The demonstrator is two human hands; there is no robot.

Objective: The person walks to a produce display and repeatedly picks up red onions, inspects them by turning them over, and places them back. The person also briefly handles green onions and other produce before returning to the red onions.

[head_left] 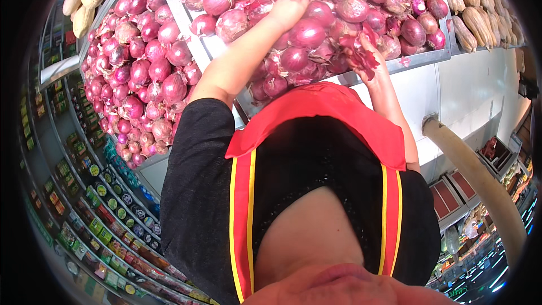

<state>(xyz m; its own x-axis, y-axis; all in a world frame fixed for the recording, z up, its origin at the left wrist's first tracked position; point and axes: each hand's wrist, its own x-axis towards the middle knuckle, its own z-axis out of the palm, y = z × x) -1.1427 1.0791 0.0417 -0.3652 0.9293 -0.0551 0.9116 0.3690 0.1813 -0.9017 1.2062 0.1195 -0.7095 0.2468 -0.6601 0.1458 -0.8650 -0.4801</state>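
My left hand (290, 10) reaches in over red onions (308, 33) heaped in a metal-edged display bin (419, 58). Its fingers are curled among the onions, and whether they grip one is hidden. At the bin's front edge, my right hand (376, 65) holds a bunch of loose, dark red onion skins (360, 53). More papery skin lies between the onions around both hands. A flake of skin (405, 61) rests on the bin's front rim, right of my right hand.
Another heap of red onions (139, 72) fills the bin on the left, past a metal divider (180, 6). Butternut squashes (476, 25) lie at the right. Shelves of packaged goods (106, 224) run along the left. A thick pale post or pipe (474, 165) stands at the right.
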